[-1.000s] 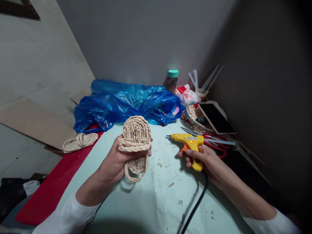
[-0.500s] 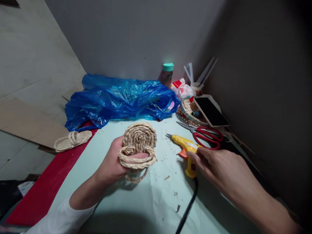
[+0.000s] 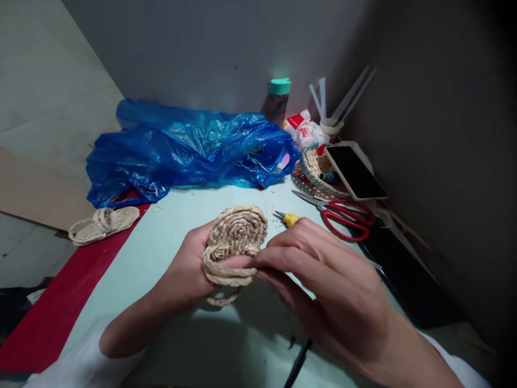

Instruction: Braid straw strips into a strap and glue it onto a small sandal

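Head view: left fingers (image 3: 236,262) curl around a braided sandal (image 3: 238,227), right fingers (image 3: 285,256) pinch together on its strap (image 3: 231,276).

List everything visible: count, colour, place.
Braided sandal: one, beige, centre
Second sandal: one, beige, left
Plastic bag: one, blue, back
Jar: one, teal lid, back
Wrapper: one, red and white, back
Glue sticks: four, whitish, in one cream cup
Basket: one, beige, right
Tablet: one, black, by basket
Scissors: one, red handles, right
Glue gun: one, yellow, mostly hidden, right
Table sheet: one, mint, underneath
Cord: one, black, front
Cardboard: one, brown, left
Left hand: one, white sleeve, holding centre sandal
Right hand: one, white sleeve, at its strap
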Demonstrator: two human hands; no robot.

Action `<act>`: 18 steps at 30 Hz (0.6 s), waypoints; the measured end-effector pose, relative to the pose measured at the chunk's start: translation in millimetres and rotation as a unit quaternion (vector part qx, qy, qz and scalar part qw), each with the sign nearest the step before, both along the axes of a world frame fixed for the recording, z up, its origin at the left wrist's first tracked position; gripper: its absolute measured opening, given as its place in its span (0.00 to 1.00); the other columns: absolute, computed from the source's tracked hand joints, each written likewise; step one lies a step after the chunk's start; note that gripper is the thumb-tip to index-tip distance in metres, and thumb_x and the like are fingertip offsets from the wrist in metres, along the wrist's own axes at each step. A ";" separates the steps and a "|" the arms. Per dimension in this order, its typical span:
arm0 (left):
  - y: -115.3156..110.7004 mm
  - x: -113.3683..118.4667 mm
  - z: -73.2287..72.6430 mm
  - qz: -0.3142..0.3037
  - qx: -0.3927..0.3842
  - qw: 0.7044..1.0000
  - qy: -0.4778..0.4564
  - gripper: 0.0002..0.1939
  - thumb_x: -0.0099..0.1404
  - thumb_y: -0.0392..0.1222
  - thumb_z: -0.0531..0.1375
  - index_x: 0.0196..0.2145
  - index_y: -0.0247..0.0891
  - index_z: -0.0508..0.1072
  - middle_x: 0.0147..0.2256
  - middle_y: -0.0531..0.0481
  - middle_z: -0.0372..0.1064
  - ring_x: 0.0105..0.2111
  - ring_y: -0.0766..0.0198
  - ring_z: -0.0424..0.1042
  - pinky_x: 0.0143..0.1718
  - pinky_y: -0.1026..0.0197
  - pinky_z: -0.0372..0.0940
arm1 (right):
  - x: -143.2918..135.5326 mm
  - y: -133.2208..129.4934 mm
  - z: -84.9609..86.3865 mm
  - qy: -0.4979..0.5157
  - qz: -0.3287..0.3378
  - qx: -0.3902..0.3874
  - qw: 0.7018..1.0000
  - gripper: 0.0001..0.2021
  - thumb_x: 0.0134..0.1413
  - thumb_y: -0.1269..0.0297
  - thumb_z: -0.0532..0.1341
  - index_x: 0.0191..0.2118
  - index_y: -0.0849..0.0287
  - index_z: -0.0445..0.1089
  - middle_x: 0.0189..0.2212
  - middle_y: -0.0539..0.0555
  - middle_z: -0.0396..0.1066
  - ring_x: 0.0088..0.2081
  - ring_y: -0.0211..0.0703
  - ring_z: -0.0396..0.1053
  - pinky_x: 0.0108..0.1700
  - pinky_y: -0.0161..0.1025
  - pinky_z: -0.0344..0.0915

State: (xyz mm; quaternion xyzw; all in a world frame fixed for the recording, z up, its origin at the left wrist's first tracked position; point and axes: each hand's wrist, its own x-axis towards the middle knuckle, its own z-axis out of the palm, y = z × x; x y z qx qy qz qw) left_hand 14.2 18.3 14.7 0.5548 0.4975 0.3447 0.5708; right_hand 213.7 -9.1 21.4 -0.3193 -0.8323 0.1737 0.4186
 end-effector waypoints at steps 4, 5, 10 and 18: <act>4.0 3.0 -2.6 -0.022 -0.066 0.995 -0.078 0.25 0.49 0.34 0.70 0.47 0.36 0.76 0.37 0.49 0.79 0.38 0.57 0.77 0.38 0.65 0.70 | 3.3 1.5 -0.6 0.027 0.013 -0.024 0.999 0.08 0.59 0.77 0.62 0.43 0.65 0.71 0.35 0.53 0.71 0.36 0.36 0.67 0.41 0.36 0.66; 4.8 4.0 -2.8 -0.032 -0.082 0.992 -0.092 0.26 0.47 0.34 0.71 0.46 0.36 0.76 0.36 0.49 0.79 0.37 0.57 0.77 0.38 0.65 0.70 | 3.8 2.2 -1.1 0.036 0.009 -0.028 0.999 0.08 0.58 0.77 0.62 0.43 0.64 0.70 0.36 0.52 0.71 0.37 0.36 0.67 0.41 0.35 0.67; 4.0 6.9 -2.5 -0.052 -0.101 0.983 -0.146 0.22 0.48 0.31 0.70 0.43 0.35 0.76 0.35 0.51 0.79 0.36 0.61 0.76 0.37 0.67 0.70 | 4.6 3.3 -2.9 0.053 -0.027 0.001 0.998 0.08 0.57 0.78 0.64 0.42 0.64 0.71 0.35 0.51 0.73 0.38 0.35 0.70 0.43 0.32 0.67; 1.9 8.8 -3.9 -0.018 -0.107 0.975 -0.196 0.19 0.48 0.28 0.70 0.40 0.36 0.77 0.30 0.55 0.79 0.32 0.67 0.76 0.32 0.72 0.68 | -0.2 0.6 -0.6 0.038 -0.076 0.061 0.995 0.04 0.55 0.76 0.65 0.38 0.66 0.74 0.31 0.52 0.74 0.34 0.34 0.70 0.39 0.30 0.68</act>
